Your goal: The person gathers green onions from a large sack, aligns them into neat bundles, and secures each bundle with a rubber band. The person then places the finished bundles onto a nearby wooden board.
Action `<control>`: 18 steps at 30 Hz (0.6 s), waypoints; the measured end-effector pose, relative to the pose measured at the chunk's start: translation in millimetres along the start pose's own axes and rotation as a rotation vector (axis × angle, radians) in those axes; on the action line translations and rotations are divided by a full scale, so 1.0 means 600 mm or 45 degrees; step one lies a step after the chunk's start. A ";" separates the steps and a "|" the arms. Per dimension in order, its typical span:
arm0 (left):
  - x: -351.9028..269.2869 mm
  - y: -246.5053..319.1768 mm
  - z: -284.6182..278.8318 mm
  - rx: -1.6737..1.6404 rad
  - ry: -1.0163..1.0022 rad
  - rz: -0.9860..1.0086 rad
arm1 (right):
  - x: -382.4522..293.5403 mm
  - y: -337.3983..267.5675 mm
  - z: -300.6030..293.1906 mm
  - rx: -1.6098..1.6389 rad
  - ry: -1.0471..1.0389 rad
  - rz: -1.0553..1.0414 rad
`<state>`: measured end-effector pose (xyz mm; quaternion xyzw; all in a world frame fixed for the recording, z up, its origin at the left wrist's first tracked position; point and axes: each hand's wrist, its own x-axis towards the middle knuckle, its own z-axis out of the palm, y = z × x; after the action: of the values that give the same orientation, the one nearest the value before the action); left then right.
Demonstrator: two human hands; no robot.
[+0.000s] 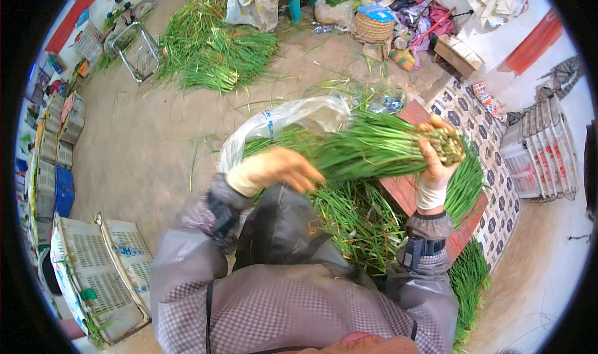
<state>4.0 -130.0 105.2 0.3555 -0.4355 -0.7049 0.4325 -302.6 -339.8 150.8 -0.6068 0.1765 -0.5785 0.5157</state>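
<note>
My right hand (439, 173), in a pale glove, grips a thick bundle of green garlic chives (373, 146) near its stem ends. The pale cut ends face right, and the long leaves spread left. Held apart to the left is my left hand (278, 169), also gloved, with loosely spread fingers and nothing in them; it is slightly blurred. Beneath the bundle, more chives lie over a reddish board (397, 193). Loose leaves and trimmings (359, 228) are heaped beside my knee. A clear plastic bag (299, 111) with greens in it lies beyond my hands.
A large chive pile (219, 50) covers the floor ahead, near a metal-framed stool (135, 53). Stacked crates stand at right (537, 153) and lower left (100, 270). More chives (469, 288) lie by my right elbow. A woven basket (373, 27) sits farther back.
</note>
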 end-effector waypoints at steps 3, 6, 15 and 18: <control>0.077 0.009 0.159 -0.255 -0.387 -0.041 | 0.005 -0.060 0.050 0.087 -0.079 -0.138; 0.163 0.057 0.212 -0.579 -0.235 0.101 | -0.002 -0.129 0.073 0.369 -0.294 -0.048; 0.225 -0.002 0.294 -0.724 -0.171 0.046 | -0.134 -0.139 -0.035 -1.060 -0.465 -0.976; 0.261 -0.116 0.269 -0.856 -0.074 -0.208 | -0.226 -0.059 -0.051 -0.704 -0.176 -0.514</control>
<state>-217.2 -207.4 80.8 0.2066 -0.1612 -0.8512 0.4547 -379.6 -228.3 103.5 -0.7839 0.1675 -0.5568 0.2176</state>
